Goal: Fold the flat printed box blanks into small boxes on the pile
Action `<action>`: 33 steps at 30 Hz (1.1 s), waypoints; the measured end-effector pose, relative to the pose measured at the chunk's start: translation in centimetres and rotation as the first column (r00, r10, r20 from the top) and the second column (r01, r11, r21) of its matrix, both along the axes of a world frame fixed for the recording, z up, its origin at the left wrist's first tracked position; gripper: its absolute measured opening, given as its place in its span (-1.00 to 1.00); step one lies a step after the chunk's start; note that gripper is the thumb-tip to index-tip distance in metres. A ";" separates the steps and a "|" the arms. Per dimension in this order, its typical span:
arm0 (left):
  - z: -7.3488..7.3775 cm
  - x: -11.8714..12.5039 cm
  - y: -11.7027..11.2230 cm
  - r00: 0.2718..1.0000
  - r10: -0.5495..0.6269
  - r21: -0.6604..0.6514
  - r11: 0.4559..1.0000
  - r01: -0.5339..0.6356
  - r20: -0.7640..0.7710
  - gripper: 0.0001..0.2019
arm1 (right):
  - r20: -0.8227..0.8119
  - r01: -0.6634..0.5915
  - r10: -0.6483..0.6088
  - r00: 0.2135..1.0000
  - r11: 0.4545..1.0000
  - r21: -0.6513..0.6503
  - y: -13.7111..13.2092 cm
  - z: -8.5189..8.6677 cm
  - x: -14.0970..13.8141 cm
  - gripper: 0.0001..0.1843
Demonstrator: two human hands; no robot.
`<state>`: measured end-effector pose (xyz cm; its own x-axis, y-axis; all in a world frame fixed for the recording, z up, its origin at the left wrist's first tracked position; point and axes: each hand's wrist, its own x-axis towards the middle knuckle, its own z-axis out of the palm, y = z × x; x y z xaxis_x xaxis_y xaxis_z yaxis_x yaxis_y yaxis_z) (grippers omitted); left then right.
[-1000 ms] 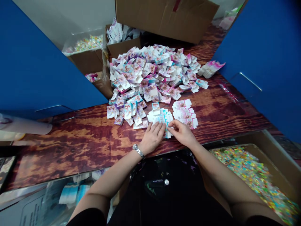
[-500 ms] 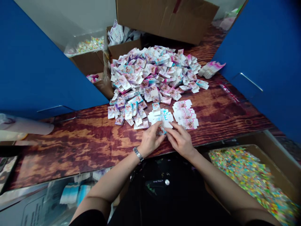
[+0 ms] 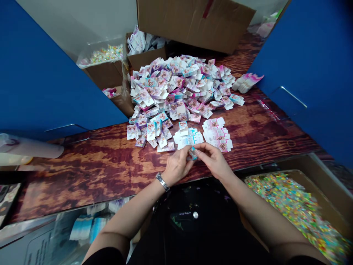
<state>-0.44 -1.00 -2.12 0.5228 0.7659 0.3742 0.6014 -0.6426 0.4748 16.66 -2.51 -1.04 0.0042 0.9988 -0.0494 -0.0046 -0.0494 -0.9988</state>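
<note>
My left hand [image 3: 176, 167] and my right hand [image 3: 213, 160] meet at the near edge of the wooden table [image 3: 82, 162], fingers pinched together on one small folded carton [image 3: 192, 154] held between them. Just beyond the fingertips lie a small white stack of flat cartons [image 3: 189, 137] and a pink fanned stack [image 3: 217, 133]. Farther back spreads a big heap of pink, white and teal small cartons [image 3: 179, 88]. A metal watch [image 3: 162, 181] sits on my left wrist.
A cardboard box of colourful wrapped sweets [image 3: 300, 209] stands at my lower right. Blue partitions [image 3: 41, 81] wall both sides. Cardboard boxes [image 3: 193, 20] stand behind the heap, another small stack [image 3: 246, 81] lies at the right, and a clear bag [image 3: 102, 53] at the back left.
Both hands lifted off the white stack on the table and drew slightly toward me, now pinching a single small carton between them.
</note>
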 end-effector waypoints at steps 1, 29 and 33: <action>-0.1 0.1 -0.1 1.000 0.022 -0.001 1.000 -0.022 -0.011 -0.47 | 0.003 0.015 -0.015 1.000 1.000 -0.004 0.1 0.0 -0.1 -0.73; -0.9 0.2 -0.9 0.988 0.033 0.066 0.998 -0.024 -0.148 -0.38 | 0.647 -0.248 -0.285 0.707 0.757 0.604 -2.4 -1.8 -2.3 -0.37; 0.5 -1.5 0.8 0.974 0.083 0.128 0.990 -0.057 -0.213 -0.40 | 0.669 -0.294 -0.062 0.741 0.865 0.406 -0.9 -1.4 -0.5 -0.46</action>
